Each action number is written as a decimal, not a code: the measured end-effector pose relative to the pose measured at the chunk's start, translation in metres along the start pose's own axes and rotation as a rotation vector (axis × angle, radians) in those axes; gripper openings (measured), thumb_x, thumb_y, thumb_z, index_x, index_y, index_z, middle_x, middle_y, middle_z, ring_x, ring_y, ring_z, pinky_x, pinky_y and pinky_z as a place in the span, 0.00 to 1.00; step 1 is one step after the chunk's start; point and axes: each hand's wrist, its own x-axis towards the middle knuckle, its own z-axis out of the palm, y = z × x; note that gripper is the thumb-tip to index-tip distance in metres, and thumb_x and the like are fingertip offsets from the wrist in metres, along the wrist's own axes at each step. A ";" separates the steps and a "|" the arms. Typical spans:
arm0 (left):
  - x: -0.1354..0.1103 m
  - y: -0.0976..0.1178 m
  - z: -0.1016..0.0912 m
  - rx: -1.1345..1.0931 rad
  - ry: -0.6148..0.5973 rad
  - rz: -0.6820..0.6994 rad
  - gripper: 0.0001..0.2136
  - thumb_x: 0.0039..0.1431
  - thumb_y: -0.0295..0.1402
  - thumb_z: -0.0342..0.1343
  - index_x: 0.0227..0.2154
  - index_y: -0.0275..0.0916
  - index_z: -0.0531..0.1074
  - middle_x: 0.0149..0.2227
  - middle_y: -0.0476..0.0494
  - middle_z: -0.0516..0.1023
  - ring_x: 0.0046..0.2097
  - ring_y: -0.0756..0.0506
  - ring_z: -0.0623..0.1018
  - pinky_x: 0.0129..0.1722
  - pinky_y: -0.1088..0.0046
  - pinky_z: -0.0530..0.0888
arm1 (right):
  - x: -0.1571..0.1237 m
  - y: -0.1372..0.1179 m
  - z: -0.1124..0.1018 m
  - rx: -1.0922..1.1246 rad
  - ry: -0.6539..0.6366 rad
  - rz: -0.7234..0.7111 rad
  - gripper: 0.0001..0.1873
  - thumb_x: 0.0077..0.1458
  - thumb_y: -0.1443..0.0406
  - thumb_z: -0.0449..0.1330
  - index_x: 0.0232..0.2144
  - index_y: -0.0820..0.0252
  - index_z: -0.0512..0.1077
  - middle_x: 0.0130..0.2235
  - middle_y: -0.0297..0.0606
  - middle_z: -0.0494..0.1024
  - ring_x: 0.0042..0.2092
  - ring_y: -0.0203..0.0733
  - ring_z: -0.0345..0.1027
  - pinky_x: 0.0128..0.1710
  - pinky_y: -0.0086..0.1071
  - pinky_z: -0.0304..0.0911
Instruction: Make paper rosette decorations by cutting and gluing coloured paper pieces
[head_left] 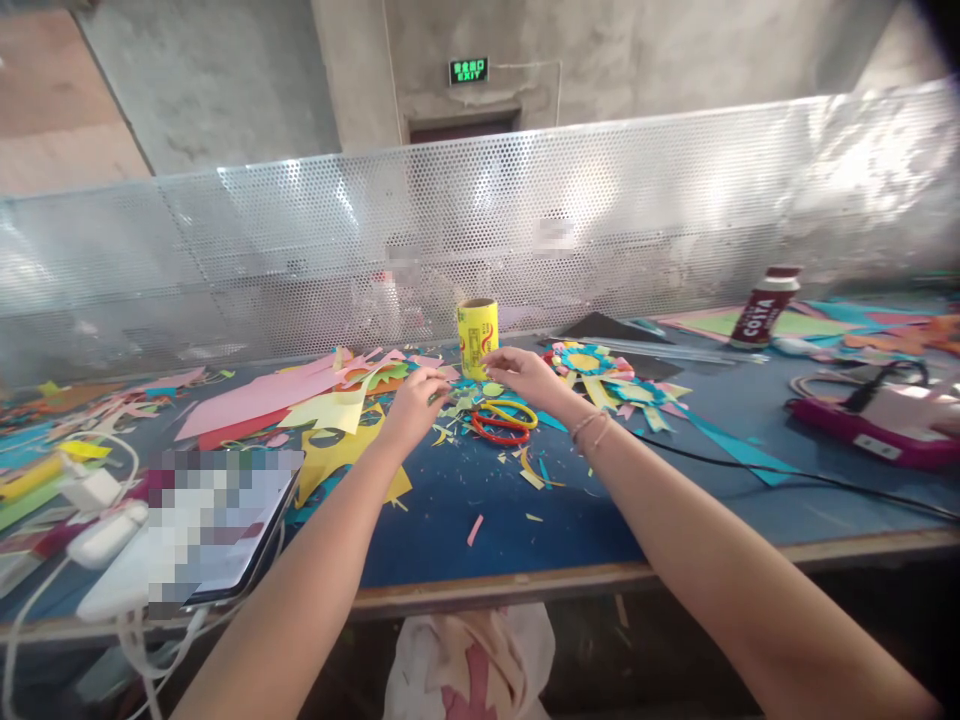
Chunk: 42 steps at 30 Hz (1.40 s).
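Note:
Over the paper scraps at the middle of the table is my left hand (417,402), its fingers curled together; whatever they hold, if anything, is too small to make out. My right hand (523,376) reaches in from the other side with thumb and fingers slightly apart, in front of the yellow cylinder (477,340). That cylinder stands upright and has a printed label. Just below my right hand lie red and yellow loop handles (504,423), like those of scissors. Small cut paper bits (469,398) are scattered between my hands. Yellow paper with cut-outs (330,462) lies beside my left forearm.
A tablet (251,535) with white chargers (112,530) and cables sits at left. Pink paper sheets (255,400) are piled behind. Blue and yellow paper rosettes (589,360), a dark red bottle (763,312) and a magenta power strip (851,430) are at right. A perforated metal screen (300,250) stands behind.

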 end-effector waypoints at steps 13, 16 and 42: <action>0.000 -0.001 -0.005 0.060 -0.050 0.153 0.06 0.54 0.30 0.52 0.27 0.41 0.75 0.33 0.44 0.73 0.37 0.48 0.71 0.38 0.69 0.69 | -0.006 0.001 0.011 -0.193 -0.183 -0.233 0.10 0.51 0.68 0.54 0.34 0.61 0.74 0.34 0.39 0.74 0.36 0.36 0.66 0.39 0.32 0.62; 0.000 0.002 -0.007 0.008 -0.071 0.149 0.07 0.55 0.30 0.51 0.28 0.41 0.75 0.33 0.45 0.74 0.36 0.49 0.72 0.38 0.71 0.70 | -0.005 -0.001 0.009 -0.151 -0.277 -0.204 0.10 0.51 0.68 0.54 0.33 0.60 0.75 0.33 0.38 0.74 0.36 0.36 0.66 0.38 0.32 0.62; 0.000 0.012 -0.006 -0.093 -0.008 0.231 0.06 0.54 0.28 0.52 0.29 0.41 0.74 0.36 0.45 0.76 0.39 0.50 0.75 0.39 0.71 0.71 | -0.014 -0.018 -0.002 0.272 -0.640 0.178 0.10 0.48 0.61 0.57 0.28 0.64 0.69 0.29 0.33 0.67 0.32 0.32 0.58 0.35 0.29 0.55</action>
